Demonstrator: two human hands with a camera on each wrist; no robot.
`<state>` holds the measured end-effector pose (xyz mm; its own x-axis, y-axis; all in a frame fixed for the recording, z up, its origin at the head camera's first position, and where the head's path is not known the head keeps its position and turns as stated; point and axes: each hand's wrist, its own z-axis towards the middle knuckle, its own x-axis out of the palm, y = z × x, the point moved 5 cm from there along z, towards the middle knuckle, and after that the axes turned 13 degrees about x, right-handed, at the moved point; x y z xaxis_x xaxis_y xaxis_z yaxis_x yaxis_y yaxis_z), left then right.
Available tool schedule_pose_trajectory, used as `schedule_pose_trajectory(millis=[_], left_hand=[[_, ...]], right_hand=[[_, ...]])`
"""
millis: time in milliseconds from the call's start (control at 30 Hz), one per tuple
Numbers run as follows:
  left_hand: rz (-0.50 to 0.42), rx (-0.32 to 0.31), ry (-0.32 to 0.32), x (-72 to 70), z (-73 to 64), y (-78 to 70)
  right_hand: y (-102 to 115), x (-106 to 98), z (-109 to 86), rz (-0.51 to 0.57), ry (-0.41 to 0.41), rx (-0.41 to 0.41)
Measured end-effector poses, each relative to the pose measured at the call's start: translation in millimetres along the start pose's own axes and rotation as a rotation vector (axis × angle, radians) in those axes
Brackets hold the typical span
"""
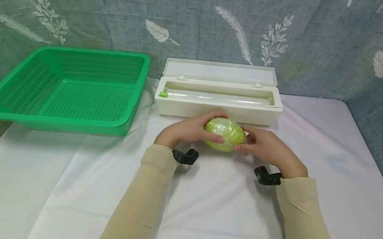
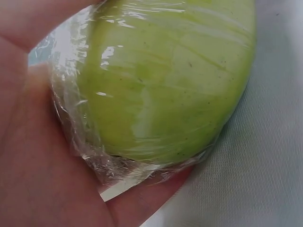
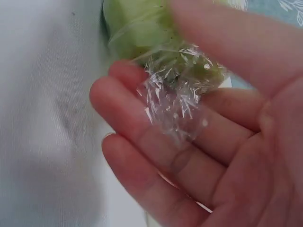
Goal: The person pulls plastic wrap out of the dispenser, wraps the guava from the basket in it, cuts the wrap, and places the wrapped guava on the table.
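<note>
A yellow-green fruit (image 1: pixel 224 134) wrapped in clear cling film is held between both hands above the white cloth. The left hand (image 1: pixel 195 130) grips its left end, thumb on the near side and fingers round the far side. At the right end, the right hand (image 1: pixel 266 148) holds the fruit between thumb and fingers. A crumpled tail of cling film (image 3: pixel 175 104) lies across the right hand's fingers in the right wrist view. In the left wrist view, bunched film (image 2: pixel 75 118) gathers at the fruit's end beside the palm.
Just behind the hands stands a white cling film dispenser (image 1: pixel 217 111), its lid (image 1: pixel 221 74) raised and a film roll inside. A green slotted basket (image 1: pixel 78 124) sits at the back left. A patterned grey-green curtain (image 1: pixel 199 20) hangs behind the table.
</note>
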<state>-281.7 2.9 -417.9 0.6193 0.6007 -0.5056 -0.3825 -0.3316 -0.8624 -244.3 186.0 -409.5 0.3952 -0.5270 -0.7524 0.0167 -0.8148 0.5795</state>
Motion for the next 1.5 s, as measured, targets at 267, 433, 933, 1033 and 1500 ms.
schedule_pose_trajectory(millis=[267, 433, 933, 1033, 1500], left_hand=[[-0.059, -0.051, 0.015, -4.6, -8.5, -20.1], [-0.067, -0.054, 0.018, -6.9, -11.3, -26.4], [-0.103, -0.062, 0.008, -5.4, -5.0, -10.8], [-0.097, -0.06, -0.002, -4.0, -1.2, 1.1], [-0.025, -0.018, -0.103, -8.0, -0.2, 6.5]], right_hand=[[2, -4, -1.8, 0.083, -0.009, -0.092], [0, -5, -2.8, 0.138, -0.003, -0.097], [-4, -12, 0.5, 0.098, -0.233, 0.001], [-9, -7, 5.1, 0.143, -0.229, 0.024], [-7, 1, 11.4, 0.053, -0.155, 0.035]])
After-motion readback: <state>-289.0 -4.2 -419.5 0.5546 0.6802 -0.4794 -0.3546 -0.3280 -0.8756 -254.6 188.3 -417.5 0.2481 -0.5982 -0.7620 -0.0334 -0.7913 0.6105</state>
